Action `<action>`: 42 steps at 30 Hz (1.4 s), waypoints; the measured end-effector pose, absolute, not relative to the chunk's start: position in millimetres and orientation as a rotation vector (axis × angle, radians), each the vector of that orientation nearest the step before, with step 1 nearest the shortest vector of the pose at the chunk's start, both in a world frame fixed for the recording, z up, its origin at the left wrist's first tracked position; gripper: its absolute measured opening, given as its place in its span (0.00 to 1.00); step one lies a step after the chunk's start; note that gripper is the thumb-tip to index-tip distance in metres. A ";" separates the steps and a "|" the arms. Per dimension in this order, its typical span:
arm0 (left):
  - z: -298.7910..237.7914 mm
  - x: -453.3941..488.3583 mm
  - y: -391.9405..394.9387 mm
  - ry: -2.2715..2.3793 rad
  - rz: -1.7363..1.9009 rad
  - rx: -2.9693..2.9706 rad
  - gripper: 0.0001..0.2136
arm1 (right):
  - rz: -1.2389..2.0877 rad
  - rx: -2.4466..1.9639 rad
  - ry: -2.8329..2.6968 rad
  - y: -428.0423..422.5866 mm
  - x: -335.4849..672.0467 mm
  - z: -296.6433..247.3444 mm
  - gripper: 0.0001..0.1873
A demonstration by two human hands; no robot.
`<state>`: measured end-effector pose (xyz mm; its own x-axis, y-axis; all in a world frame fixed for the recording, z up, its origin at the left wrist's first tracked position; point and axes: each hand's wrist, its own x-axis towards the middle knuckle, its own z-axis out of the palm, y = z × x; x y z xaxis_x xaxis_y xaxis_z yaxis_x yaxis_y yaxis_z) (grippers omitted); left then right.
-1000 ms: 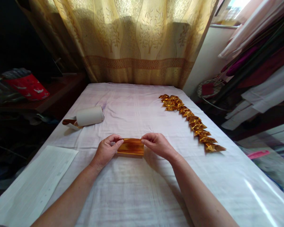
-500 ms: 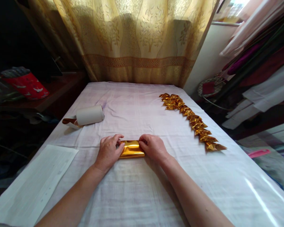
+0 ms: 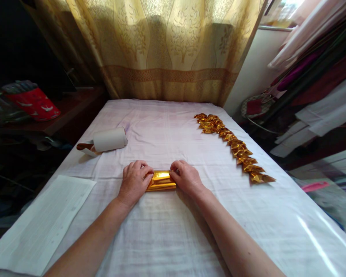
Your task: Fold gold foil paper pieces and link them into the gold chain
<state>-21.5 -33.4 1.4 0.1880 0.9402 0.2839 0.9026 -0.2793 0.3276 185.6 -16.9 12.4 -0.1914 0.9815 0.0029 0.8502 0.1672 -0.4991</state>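
The left hand [image 3: 134, 177] and the right hand [image 3: 187, 177] were at either end of a folded gold foil piece [image 3: 162, 181], which lay crosswise in the near middle of the counter [image 3: 161, 238]. The left hand's fingers were curled together over the left end, thumb against the upper face; the right hand's fingers were clamped on the right end, bunched near its far corner. Between them the foil showed a bright, shiny face with a creased layer and a straight near edge.

A white cloth with faint checks covered the counter. Toward its left side, farther off than the hands, a pale roll [image 3: 109, 139] lay on its side, with a loose end [image 3: 85, 147] curling out to the left and showing a brown-gold inner face. On the near left, a white sheet [image 3: 43, 223] with small marks along its right edge lay flat, well apart from the foil.

On the right, a line of folded gold pieces [image 3: 238, 149] ran slantwise from the far side toward the near right, closely set and overlapping, doubled up at the far end. A patterned gold curtain [image 3: 161, 50] hung beyond the far edge. A red container [image 3: 36, 104] stood at the far left, and clothes [image 3: 320, 84] hung at the far right.
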 end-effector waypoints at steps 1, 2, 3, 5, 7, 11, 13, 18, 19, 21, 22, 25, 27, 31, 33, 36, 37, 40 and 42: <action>3.6 -21.4 -33.5 1.801 0.642 2.386 0.05 | 0.557 -1.750 -2.137 -17.0 185.6 12.2 0.05; 5.9 -21.3 -33.7 1.776 0.626 2.416 0.05 | 0.556 -1.752 -2.149 -17.1 185.6 12.1 0.05; 8.1 -21.2 -34.0 1.757 0.620 2.443 0.05 | 0.559 -1.752 -2.158 -17.2 185.6 11.9 0.05; 12.3 -20.6 -35.0 1.726 0.614 2.493 0.05 | 0.561 -1.739 -2.171 -17.0 186.2 11.6 0.07; 15.6 -19.8 -36.7 1.696 0.605 2.539 0.03 | 0.568 -1.721 -2.179 -16.1 187.7 11.5 0.07; 18.6 -17.7 -40.1 1.667 0.610 2.583 0.02 | 0.626 -1.686 -2.190 -13.5 191.7 14.5 0.08; 18.4 -16.8 -41.2 1.662 0.623 2.591 0.01 | 0.606 -1.686 -2.184 -12.8 191.0 18.3 0.08; 16.1 -15.8 -42.0 1.677 0.615 2.623 0.02 | 0.492 -1.573 -2.244 -12.2 173.1 30.7 0.09; 15.8 -15.8 -42.1 1.684 0.605 2.629 0.02 | 0.521 -1.556 -2.293 -11.7 168.1 32.0 0.10; 15.4 -16.0 -42.4 1.692 0.598 2.631 0.02 | 0.580 -1.540 -2.367 -10.8 159.9 32.6 0.11; 15.3 -16.1 -42.7 1.692 0.604 2.625 0.02 | 0.601 -1.539 -2.388 -10.7 157.2 31.9 0.10; 15.5 -16.6 -44.1 1.691 0.623 2.601 0.02 | 0.632 -1.534 -2.404 -13.0 155.8 27.3 0.09; 15.8 -17.1 -45.3 1.692 0.619 2.597 0.02 | 0.637 -1.525 -2.400 -17.0 158.5 23.9 0.08; 15.3 -18.2 -47.5 1.682 0.606 2.598 0.02 | 0.647 -1.496 -2.357 -26.0 163.6 19.3 0.05; 14.6 -19.1 -48.8 1.687 0.593 2.608 0.03 | 0.650 -1.482 -2.331 -29.4 164.3 18.4 0.03; 13.2 -21.6 -50.9 1.692 0.578 2.619 0.06 | 0.622 -1.479 -2.326 -33.5 164.3 18.4 0.04; 12.7 -22.7 -51.6 1.682 0.574 2.614 0.07 | 0.610 -1.481 -2.328 -34.9 164.2 18.4 0.04; 11.2 -26.5 -53.3 1.643 0.567 2.600 0.11 | 0.587 -1.483 -2.329 -39.2 164.6 17.2 0.06; 10.2 -28.5 -53.8 1.636 0.566 2.597 0.13 | 0.570 -1.466 -2.332 -41.7 165.3 15.4 0.07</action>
